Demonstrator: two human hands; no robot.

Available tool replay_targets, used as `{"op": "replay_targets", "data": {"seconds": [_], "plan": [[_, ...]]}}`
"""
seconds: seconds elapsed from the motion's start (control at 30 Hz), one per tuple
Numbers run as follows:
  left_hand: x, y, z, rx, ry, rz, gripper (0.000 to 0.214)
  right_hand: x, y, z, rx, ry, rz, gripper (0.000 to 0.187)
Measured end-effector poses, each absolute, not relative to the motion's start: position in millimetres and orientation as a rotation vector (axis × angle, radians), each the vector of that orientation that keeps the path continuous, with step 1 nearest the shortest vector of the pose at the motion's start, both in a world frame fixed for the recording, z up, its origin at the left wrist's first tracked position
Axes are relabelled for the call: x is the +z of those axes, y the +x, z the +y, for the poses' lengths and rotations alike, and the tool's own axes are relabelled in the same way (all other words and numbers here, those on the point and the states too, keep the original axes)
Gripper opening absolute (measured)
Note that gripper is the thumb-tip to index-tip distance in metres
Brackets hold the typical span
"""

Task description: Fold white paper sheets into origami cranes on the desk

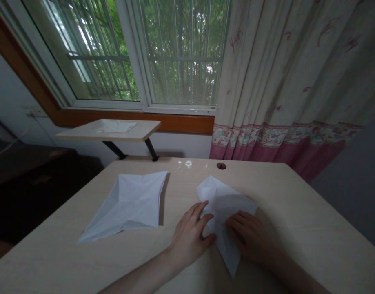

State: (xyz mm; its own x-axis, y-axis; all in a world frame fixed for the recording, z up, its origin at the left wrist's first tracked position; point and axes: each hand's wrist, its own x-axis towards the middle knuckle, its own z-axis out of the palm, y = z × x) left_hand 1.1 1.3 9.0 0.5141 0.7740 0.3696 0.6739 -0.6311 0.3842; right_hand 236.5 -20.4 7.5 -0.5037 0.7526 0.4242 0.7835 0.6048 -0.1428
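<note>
On the pale wooden tabletop (pixel 316 220), seen from my head camera, a folded sheet of white paper (pixel 227 200) lies under both hands, one point aimed down toward me. My left hand (pixel 190 237) sits against the sheet's left edge with its fingers bent, and my right hand (pixel 250 239) rests over its right side, fingers lightly curled. Neither is clenched, though I cannot tell whether either pinches the paper. To the left, apart from my hands, lies a second folded paper (pixel 126 204). Past the far edge stand a small white side table (pixel 107 130), a barred window (pixel 181 53) and a pink-hemmed curtain (pixel 282 81).
</note>
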Motion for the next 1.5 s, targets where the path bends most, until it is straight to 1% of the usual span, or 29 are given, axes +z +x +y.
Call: {"op": "replay_targets", "data": {"seconds": [0.17,0.33,0.6,0.67,0.83,0.97,1.27,1.5], "plan": [[8.3,0.9,1.5,0.784,2.562,1.192,0.05,0.7,235.8,-10.8,-0.111,-1.29,-2.334,0.019],[5.2,1.2,2.1,0.799,2.555,1.189,0.05,-4.0,229.2,-5.5,-0.165,-1.349,-2.301,0.024],[2.7,-0.1,2.7,0.797,2.552,1.174,0.051,-18.3,225.7,-2.4,-0.237,-1.392,-2.298,0.016],[2.3,-0.4,3.0,0.828,2.562,1.157,0.047,-19.1,226.2,-2.8,-0.245,-1.381,-2.298,0.014],[1.3,-1.0,4.5,0.984,2.496,1.18,0.024,-20.8,225.3,-4.4,-0.212,-1.349,-2.292,0.018],[1.4,-0.8,5.8,1.015,2.422,1.24,0.017,-21.0,223.5,-5.7,-0.237,-1.356,-2.287,0.019],[1.1,0.3,9.1,1.032,2.37,1.277,0.021,-19.6,223.9,-5.1,-0.225,-1.327,-2.298,0.024],[6.4,0.8,7.3,0.965,2.401,1.352,0.028,-19.7,223.7,-4.8,-0.157,-1.359,-2.29,0.017]]}}
